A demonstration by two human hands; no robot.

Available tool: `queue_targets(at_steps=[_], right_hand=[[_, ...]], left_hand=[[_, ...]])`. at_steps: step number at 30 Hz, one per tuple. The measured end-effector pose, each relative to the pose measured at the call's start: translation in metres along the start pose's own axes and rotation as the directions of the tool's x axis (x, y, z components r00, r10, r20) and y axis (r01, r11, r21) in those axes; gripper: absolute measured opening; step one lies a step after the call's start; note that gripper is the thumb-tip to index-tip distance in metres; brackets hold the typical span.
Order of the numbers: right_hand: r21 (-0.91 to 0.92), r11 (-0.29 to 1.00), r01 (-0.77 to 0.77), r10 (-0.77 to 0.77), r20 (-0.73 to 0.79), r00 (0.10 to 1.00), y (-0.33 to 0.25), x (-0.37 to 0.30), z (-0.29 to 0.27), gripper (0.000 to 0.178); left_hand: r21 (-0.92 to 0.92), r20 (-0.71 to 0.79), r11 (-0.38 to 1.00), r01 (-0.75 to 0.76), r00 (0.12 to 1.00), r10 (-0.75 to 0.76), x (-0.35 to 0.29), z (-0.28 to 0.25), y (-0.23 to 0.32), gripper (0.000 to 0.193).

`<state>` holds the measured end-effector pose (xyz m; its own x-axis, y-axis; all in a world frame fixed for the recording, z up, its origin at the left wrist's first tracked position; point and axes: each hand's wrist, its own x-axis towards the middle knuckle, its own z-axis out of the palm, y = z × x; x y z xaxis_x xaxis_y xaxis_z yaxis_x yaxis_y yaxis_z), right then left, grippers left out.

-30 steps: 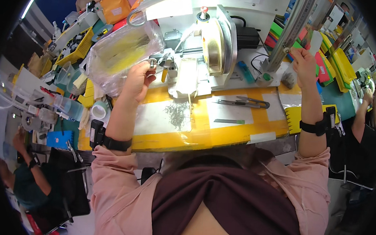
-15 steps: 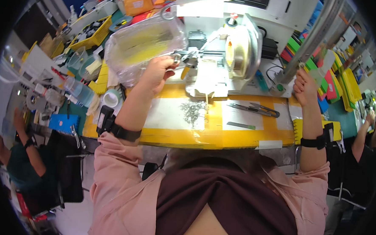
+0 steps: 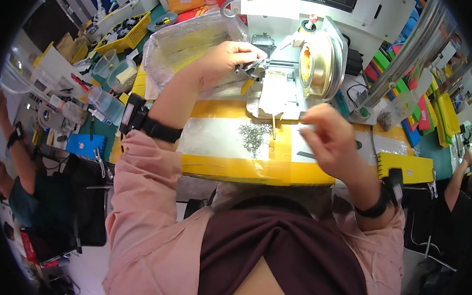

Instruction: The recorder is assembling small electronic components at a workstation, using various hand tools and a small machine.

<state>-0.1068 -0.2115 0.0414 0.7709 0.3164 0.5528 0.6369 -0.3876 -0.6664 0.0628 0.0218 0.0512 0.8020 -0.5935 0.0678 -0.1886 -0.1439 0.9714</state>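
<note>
My left hand [image 3: 219, 64] reaches over a metal lever [image 3: 255, 68] at the left side of a white bench machine. Its fingers are closed on the lever; the thumb is hidden. Right of the lever stands a round gold-coloured wheel [image 3: 311, 63]. My right hand [image 3: 329, 142] hovers over the front of the bench with curled fingers, thumb and forefinger apart, and nothing seen between them. Beneath it lies a thin dark strip [image 3: 304, 154], and the hand covers most of a dark tool. A heap of tiny dark pieces [image 3: 254, 139] lies on white paper below the machine's spout [image 3: 274, 128].
A plastic-wrapped tray [image 3: 169, 48] stands behind my left forearm. A yellow basket [image 3: 127, 32] and a water jug [image 3: 106, 104] are at the left. A metal post [image 3: 378, 83] rises at the right, beside colourful bins [image 3: 435, 112]. People sit at both sides.
My right hand has come from the metal post to the front of the bench, and its fingers have loosened. My left hand has shifted up and right along the machine.
</note>
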Motion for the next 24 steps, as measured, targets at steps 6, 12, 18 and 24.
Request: queue_targets(at_steps=[6,12,18,24], right_hand=[[0.107,0.973,-0.204,0.192,0.114,0.975,0.016,0.03,0.051,0.014],[0.936,0.124,-0.329,0.711,0.147,0.687,0.01,0.072,0.068,0.012],[0.874,0.323,-0.363,0.596,0.11,0.796,0.046,0.078,0.075,0.013],[0.576,0.767,-0.281,0.531,-0.326,0.782,0.08,0.095,0.095,0.011]], left_hand=[[0.401,-0.089,0.909,-0.117,0.982,0.166,-0.013,-0.002,0.031,0.013],[0.76,0.059,0.483,-0.435,0.787,0.615,-0.074,0.057,0.033,0.009],[0.783,0.027,0.411,-0.468,0.685,0.728,-0.071,0.063,-0.016,0.013],[0.718,-0.26,0.615,-0.326,0.694,0.671,-0.026,0.028,0.012,0.015]])
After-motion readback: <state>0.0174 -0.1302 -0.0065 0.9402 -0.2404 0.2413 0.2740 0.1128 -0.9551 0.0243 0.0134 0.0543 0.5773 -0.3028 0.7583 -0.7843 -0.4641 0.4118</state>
